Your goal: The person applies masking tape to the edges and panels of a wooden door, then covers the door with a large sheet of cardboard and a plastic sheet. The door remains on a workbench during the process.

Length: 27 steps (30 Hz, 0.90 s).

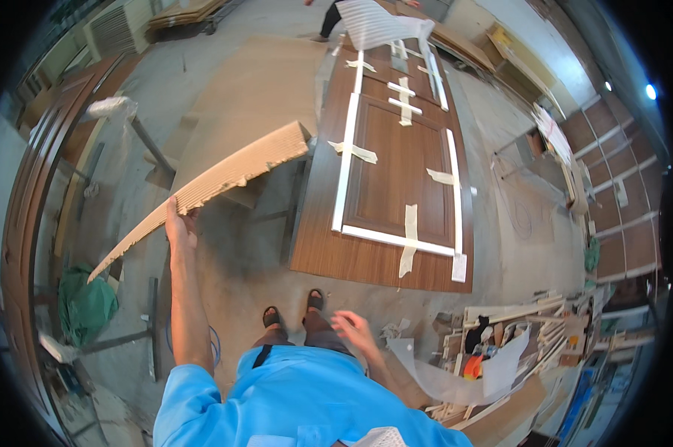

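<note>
My left hand (pixel 182 225) is closed around the lower edge of a long, curved strip of corrugated cardboard (pixel 236 165), held out to the left above the floor. One side of the strip is ragged. My right hand (pixel 355 331) is low in front of my body, fingers apart and slightly blurred, with nothing in it. Ahead of me, right of the strip, lies a brown wooden door (pixel 377 261) with a raised panel. White edge strips (pixel 346 164) frame the panel, held by pieces of masking tape (pixel 409 242).
White foam sheet (pixel 385 28) covers the door's far end, near another person's dark-clad leg (pixel 330 21). Flat cardboard (pixel 251 82) lies on the floor. Left stand another door (pixel 42 171), a metal frame (pixel 151 141) and a green bag (pixel 85 307). A scrap heap (pixel 515 339) lies right.
</note>
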Tool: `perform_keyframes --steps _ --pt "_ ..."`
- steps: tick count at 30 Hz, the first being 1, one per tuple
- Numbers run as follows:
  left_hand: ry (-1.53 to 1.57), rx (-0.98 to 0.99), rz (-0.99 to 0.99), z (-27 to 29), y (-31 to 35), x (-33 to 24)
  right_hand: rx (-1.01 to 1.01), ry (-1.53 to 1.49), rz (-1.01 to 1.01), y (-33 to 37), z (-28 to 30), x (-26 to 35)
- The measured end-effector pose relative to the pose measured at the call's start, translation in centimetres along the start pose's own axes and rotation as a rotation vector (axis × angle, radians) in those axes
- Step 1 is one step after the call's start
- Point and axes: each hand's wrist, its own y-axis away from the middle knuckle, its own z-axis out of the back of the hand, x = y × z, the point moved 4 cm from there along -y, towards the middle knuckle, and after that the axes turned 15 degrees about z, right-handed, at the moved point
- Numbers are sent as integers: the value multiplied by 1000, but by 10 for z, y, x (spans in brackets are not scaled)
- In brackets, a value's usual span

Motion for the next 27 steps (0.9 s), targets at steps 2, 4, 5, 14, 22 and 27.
perform_keyframes --steps 2,4,5,14,22,27 --pt "-4 -8 -19 0 21 10 150 -44 42 -40 -34 42" --pt "-45 -74 12 3 41 26 340 -111 91 -78 -66 80" --pt "-55 -96 27 4 49 34 424 -137 126 -94 -80 97" --pt "-217 -139 127 19 72 65 387 -330 54 -191 -174 170" --pt "-51 -204 347 63 55 55 199 -313 97 -220 -222 177" --pt "110 -197 521 134 41 10 179 -192 130 -234 -236 189"
